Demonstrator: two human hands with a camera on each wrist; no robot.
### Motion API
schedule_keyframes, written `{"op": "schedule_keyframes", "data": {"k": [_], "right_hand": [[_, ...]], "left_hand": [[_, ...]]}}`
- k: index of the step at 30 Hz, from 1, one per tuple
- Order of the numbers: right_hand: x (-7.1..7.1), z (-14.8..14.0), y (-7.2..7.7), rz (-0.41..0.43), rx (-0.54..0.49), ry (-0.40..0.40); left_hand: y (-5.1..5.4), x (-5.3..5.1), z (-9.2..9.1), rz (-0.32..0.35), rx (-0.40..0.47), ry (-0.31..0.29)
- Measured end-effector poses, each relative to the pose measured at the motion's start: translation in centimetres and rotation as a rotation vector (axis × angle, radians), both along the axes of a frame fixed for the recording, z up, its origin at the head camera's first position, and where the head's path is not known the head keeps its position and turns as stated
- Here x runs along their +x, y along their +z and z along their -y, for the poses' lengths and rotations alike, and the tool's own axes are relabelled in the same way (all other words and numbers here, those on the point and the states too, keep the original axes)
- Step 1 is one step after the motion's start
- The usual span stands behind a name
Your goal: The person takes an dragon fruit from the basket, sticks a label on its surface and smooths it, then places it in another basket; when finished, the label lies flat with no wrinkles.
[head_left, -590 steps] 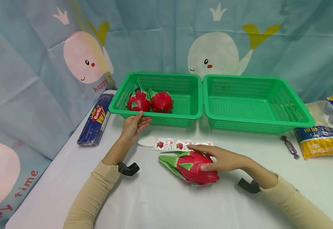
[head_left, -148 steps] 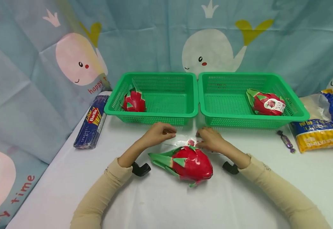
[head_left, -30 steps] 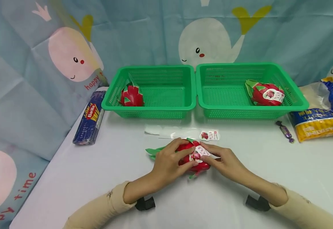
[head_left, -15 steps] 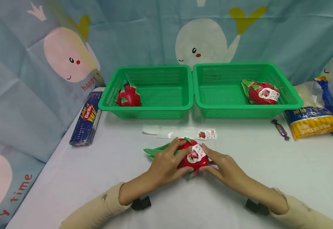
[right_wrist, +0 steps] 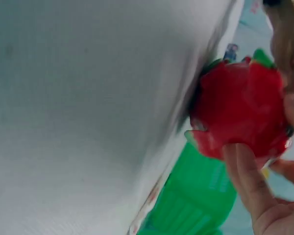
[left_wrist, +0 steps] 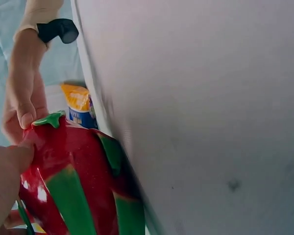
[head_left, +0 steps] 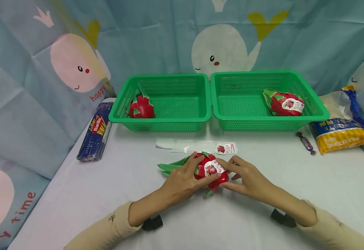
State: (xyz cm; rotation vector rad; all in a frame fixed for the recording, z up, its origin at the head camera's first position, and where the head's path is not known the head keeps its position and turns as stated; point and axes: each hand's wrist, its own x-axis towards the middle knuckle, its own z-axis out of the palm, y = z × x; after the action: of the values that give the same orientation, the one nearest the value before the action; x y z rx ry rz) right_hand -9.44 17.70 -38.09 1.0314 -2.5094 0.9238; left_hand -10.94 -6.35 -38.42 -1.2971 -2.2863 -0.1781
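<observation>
A red dragon fruit with long green leaves lies on the table before me, its leafy end to the left. On its upper side sits a white label with a fruit picture. My left hand grips the fruit from the left, fingers over the top and thumb along the near side. From the right my right hand holds the round end, index fingertip at the label's edge and thumb low on the skin. Behind the fruit lies a clear backing strip with one label at its right end.
Two green baskets stand at the back. The left basket has one dragon fruit; the right basket has a labelled one. A spaghetti pack lies left; a wrapped candy and a pasta bag lie right.
Since the earliest frame, one labelled dragon fruit has come into the right basket and labels have left the strip. In the last second, my right fingers have shifted at the label on the held fruit.
</observation>
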Motion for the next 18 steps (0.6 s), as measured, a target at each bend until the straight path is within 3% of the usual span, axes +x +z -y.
{"op": "schedule_keyframes", "data": {"k": [3, 5, 7, 10, 12, 14, 18], "right_hand": [[-0.63, -0.3, 0.05, 0.186, -0.057, 0.032], [-0.75, -0.34, 0.04, 0.24, -0.074, 0.026], [-0.62, -0.37, -0.02, 0.223, -0.058, -0.004], [-0.2, -0.34, -0.14, 0.105, 0.002, -0.035], [-0.11, -0.33, -0.14, 0.075, 0.038, -0.034], [-0.36, -0.35, -0.14, 0.11, 0.035, 0.005], [-1.09, -0.46, 0.05, 0.278, -0.03, 0.065]], "left_hand": [[0.07, -0.24, -0.07, 0.033, 0.03, 0.011], [0.16, -0.42, -0.03, 0.06, 0.051, 0.022], [0.3, -0.57, 0.04, 0.076, 0.058, 0.031], [0.37, -0.73, 0.18, 0.083, 0.057, 0.026], [0.33, -0.8, 0.29, 0.088, 0.059, 0.019], [0.28, -0.85, 0.37, 0.092, 0.07, 0.01], [0.28, -1.01, 0.46, 0.097, 0.101, -0.006]]}}
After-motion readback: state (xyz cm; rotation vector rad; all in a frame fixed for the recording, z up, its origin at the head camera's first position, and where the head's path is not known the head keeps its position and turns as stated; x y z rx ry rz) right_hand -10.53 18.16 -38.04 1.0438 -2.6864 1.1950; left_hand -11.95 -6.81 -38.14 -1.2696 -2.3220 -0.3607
